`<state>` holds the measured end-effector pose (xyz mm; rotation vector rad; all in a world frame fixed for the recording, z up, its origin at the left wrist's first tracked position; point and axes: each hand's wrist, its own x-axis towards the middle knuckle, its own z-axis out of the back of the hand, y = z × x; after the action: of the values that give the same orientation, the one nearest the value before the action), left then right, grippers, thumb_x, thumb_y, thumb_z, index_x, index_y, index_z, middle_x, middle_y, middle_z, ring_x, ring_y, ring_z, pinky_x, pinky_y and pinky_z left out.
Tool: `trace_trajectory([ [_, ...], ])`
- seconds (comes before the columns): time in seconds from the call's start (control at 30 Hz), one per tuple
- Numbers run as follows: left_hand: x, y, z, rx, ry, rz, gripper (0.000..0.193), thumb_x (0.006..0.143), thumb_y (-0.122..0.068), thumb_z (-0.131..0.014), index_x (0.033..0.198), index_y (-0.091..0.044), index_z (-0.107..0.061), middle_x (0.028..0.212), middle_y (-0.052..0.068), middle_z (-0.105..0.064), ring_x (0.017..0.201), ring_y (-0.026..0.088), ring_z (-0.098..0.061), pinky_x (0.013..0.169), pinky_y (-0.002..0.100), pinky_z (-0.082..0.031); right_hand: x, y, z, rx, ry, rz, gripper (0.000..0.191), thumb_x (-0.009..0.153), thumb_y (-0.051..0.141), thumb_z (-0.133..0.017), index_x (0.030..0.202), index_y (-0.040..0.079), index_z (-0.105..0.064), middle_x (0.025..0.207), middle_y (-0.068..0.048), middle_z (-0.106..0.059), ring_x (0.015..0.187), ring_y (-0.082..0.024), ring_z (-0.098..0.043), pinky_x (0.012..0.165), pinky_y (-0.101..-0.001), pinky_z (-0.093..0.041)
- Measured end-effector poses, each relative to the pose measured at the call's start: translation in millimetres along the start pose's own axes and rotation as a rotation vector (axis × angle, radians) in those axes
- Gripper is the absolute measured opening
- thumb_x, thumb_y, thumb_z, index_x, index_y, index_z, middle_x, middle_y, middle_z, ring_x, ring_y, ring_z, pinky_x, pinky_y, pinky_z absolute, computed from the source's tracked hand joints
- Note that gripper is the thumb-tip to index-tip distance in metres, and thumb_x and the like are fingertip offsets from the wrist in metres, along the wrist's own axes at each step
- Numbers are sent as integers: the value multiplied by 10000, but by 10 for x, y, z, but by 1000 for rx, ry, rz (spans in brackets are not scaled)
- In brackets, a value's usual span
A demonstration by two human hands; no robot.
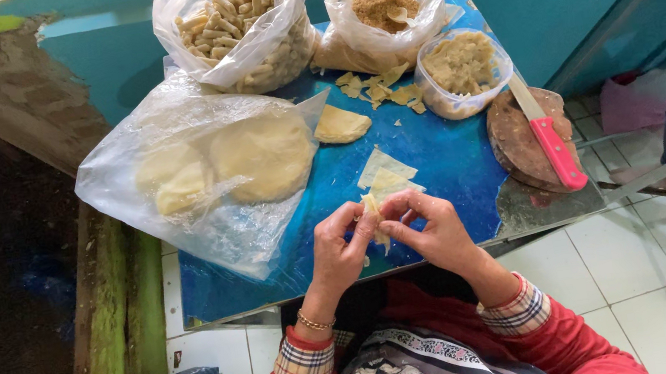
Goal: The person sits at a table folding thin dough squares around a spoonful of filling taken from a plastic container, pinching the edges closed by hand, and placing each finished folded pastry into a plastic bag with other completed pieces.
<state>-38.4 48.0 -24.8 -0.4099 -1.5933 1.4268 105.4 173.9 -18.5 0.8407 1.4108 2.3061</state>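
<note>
At the lower middle of the frame I held a small dough piece [371,212] between both hands, my left hand [342,247] pinching it from one side and my right hand [432,229] closing on it from the other, fingertips meeting over it just above the blue table [452,160]. To roll it well, I judged, I needed light, even pressure from thumbs and forefingers, since the thin sheet looked soft and apt to tear. Two pale cut triangles [387,174] lay flat just above my hands. Left of centre, flat dough rounds [258,158] sat under crinkled clear plastic. At the top, one bag held finished rolls [238,21], stubby and matte; another held crumbly brown filling [384,8]. A clear tub [463,71] of lumpy paste stood at upper right, beside a red-handled knife [550,141] resting on a round wooden board [515,142].
</note>
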Motion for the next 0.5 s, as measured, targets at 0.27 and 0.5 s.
trace_trajectory([
  [0.27,-8,-17,3,8,-2,-23,175,993,-146,-687,930,15,-663,739,61,-661,656,88,-634,582,257,-503,-5,-23,18,71,24,-25,186,938,108,-737,1103,27,-712,982,-37,-757,868,-91,-707,750,-263,-579],
  [0.5,-7,15,1,14,2,-19,163,992,-141,-692,941,12,-670,735,58,-649,655,80,-608,582,257,-494,-18,-46,16,78,27,-46,189,935,109,-739,1100,21,-710,993,-44,-747,881,-93,-699,758,-262,-581],
])
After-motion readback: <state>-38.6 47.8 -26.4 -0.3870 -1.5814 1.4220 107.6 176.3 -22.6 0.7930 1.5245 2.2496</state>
